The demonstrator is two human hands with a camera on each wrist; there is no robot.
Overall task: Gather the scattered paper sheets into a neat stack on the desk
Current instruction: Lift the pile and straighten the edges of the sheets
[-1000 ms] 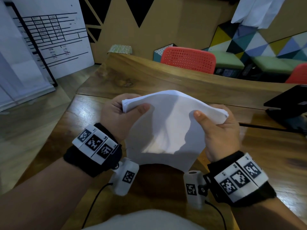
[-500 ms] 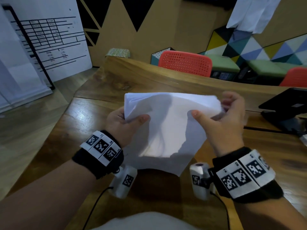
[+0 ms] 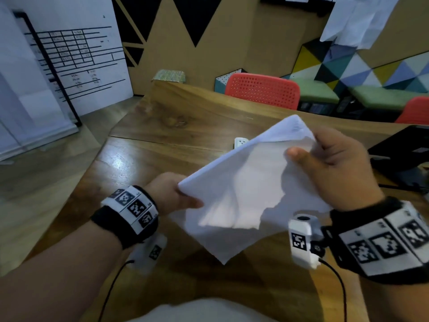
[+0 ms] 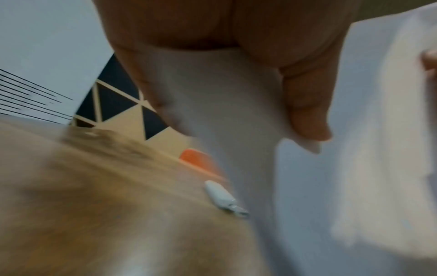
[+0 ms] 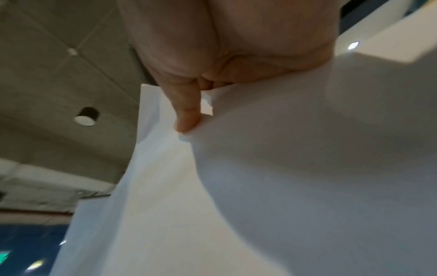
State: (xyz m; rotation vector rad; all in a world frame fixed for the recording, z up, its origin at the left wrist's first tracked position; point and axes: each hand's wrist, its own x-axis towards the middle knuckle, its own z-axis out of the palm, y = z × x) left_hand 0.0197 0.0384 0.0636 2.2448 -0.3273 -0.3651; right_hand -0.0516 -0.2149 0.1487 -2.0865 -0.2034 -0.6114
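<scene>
A bundle of white paper sheets hangs tilted above the wooden desk, its left end low and its right end high. My left hand grips the lower left corner, thumb on top. My right hand holds the upper right edge with the thumb across the front. In the left wrist view the thumb and fingers pinch the paper sheets. In the right wrist view a finger presses into the sagging paper sheets.
A small white adapter lies on the desk behind the paper, also showing as a white adapter in the left wrist view. A black laptop stand sits at the right. Red chairs stand beyond the far edge.
The bundle has swung from level to a slant: my left hand dropped toward me and my right hand rose and moved right. Both hands kept their hold.
</scene>
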